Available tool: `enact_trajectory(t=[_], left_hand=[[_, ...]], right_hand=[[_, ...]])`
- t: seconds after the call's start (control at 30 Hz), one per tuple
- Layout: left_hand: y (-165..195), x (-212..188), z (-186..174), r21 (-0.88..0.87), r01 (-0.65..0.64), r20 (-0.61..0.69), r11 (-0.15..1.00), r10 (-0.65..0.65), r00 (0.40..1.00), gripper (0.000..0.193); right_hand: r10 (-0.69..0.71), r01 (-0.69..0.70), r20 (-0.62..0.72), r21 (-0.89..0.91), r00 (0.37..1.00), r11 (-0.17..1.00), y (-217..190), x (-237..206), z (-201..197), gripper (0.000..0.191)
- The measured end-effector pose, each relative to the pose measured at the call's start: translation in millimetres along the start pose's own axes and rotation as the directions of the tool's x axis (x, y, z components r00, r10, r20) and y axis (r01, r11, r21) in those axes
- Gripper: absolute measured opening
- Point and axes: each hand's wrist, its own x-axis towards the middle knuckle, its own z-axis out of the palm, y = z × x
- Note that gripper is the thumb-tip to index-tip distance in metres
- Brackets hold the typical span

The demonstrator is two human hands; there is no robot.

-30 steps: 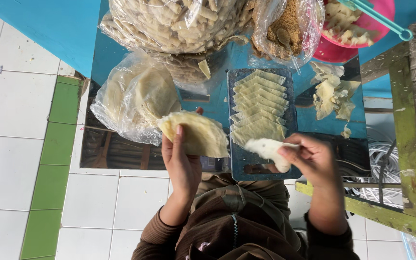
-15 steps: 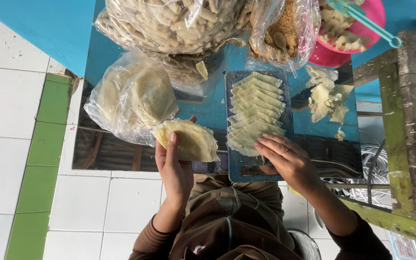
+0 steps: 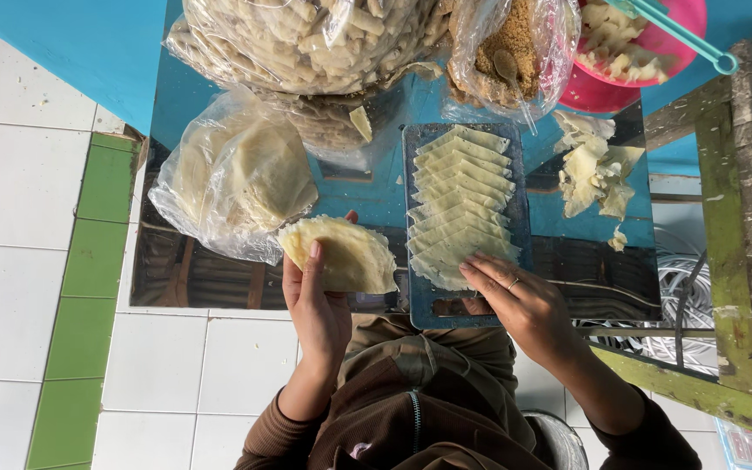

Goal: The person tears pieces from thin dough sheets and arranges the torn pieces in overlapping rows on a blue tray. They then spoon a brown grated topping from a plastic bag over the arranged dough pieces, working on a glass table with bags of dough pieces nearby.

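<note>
My left hand (image 3: pixel 317 305) holds a stack of pale round dough wrappers (image 3: pixel 341 253), thumb on top. My right hand (image 3: pixel 520 305) lies flat with fingers together on the nearest folded pastry in a row of several folded pastries (image 3: pixel 459 204). The row fills a dark rectangular tray (image 3: pixel 428 305) on the mirror-like tabletop (image 3: pixel 176 270). Nothing is gripped in the right hand.
A clear bag of round wrappers (image 3: pixel 232 178) lies left of the tray. At the back are a big bag of finger-shaped snacks (image 3: pixel 306 39), a bag of brown crumbs with a spoon (image 3: pixel 511 48), and a pink bowl (image 3: pixel 681 26). Dough scraps (image 3: pixel 594 170) lie right. A wooden frame (image 3: pixel 724 218) stands at right.
A second ago my right hand held a folded pastry above the tray's near end; now that pastry lies in the row and the hand presses on it. The left hand kept its stack.
</note>
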Motion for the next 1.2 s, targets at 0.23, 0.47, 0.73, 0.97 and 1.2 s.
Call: enact_trajectory(t=[0.23,0.47,0.73,0.97,1.2], left_hand=[[7.9,-4.9,19.0,-0.011,0.130,0.047,0.991,-0.130,0.990,0.053],[-1.5,-24.9,48.1,-0.143,0.323,0.235,0.935,-0.285,0.929,0.072],[-26.0,-56.3,54.0,0.007,0.312,0.374,0.950,-0.292,0.880,0.086],[-33.2,-60.1,39.2,0.250,-0.020,0.548,0.968,-0.125,0.827,0.090],[-32.4,-56.5,38.5,0.305,-0.079,0.529,0.949,-0.100,0.843,0.087]], right_hand=[[-0.034,0.027,0.100,0.075,0.994,0.997,6.6,-0.5,-9.3,0.055],[0.141,-0.104,-0.187,0.195,0.972,0.975,-18.8,3.4,-4.6,0.028],[0.306,-0.086,-0.364,0.510,0.880,0.856,-73.4,28.8,9.0,0.020],[0.490,-0.181,-0.255,0.712,0.833,0.678,-81.9,27.3,17.7,0.027],[0.502,-0.120,-0.212,0.826,0.839,0.551,-72.8,25.6,29.5,0.016]])
